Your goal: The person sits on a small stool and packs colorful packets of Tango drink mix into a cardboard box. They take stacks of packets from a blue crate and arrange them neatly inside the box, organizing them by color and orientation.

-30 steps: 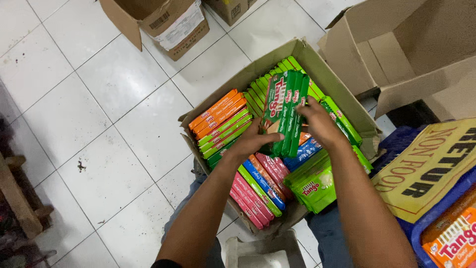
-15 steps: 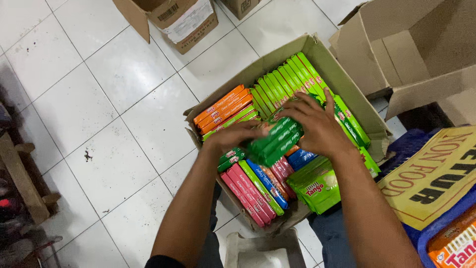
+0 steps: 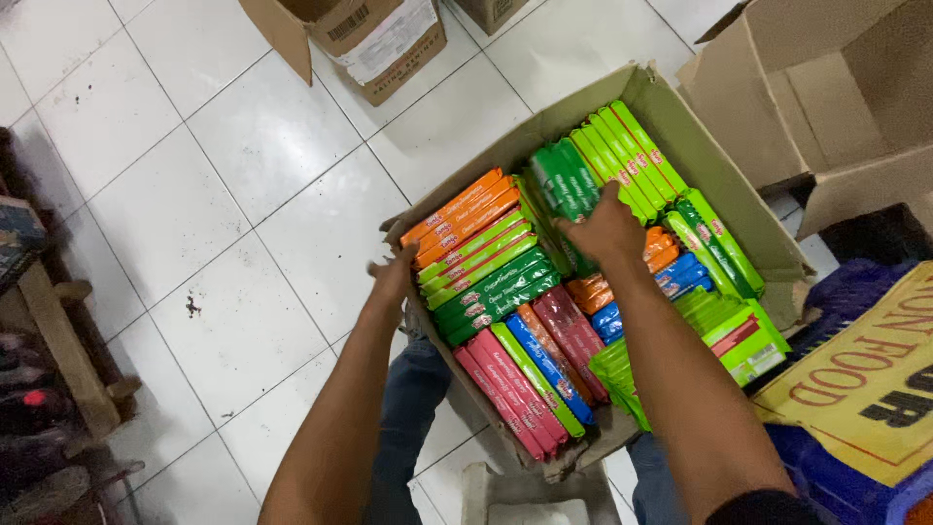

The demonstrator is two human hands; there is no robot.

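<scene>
Head view: right hand [image 3: 607,228] atop green packets [image 3: 564,190]

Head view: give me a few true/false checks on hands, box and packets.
1. The right hand rests on the dark green packets. True.
2. The left hand holds a packet in the air. False: it grips the box at its left wall.
3. The box stands on a table. False: it stands on the white tiled floor.
4. Orange packets lie at the box's left side. True.
5. The box is empty. False: packets fill it.
</scene>
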